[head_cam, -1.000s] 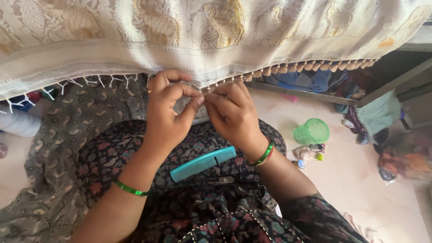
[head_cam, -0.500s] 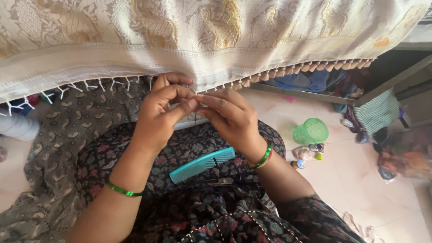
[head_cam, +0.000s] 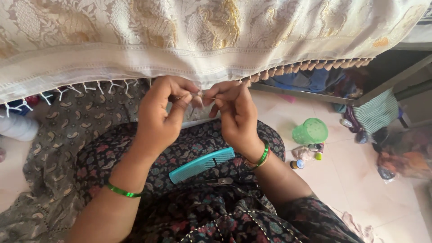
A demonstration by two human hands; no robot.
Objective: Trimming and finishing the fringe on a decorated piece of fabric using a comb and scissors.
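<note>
The left hand [head_cam: 159, 112] and the right hand [head_cam: 236, 112] met at the hem of the cream and gold cloth [head_cam: 216, 40]. Both sets of fingers were pinched narrow on loose fringe threads [head_cam: 202, 96] just under the edge. To do it well, the threads wanted a tight, even pull, close to the hem. A teal comb [head_cam: 201, 164] lay on the lap. A green cup [head_cam: 310, 131] and small bottles [head_cam: 308, 155] sat well apart on the floor, not in the way.
</note>
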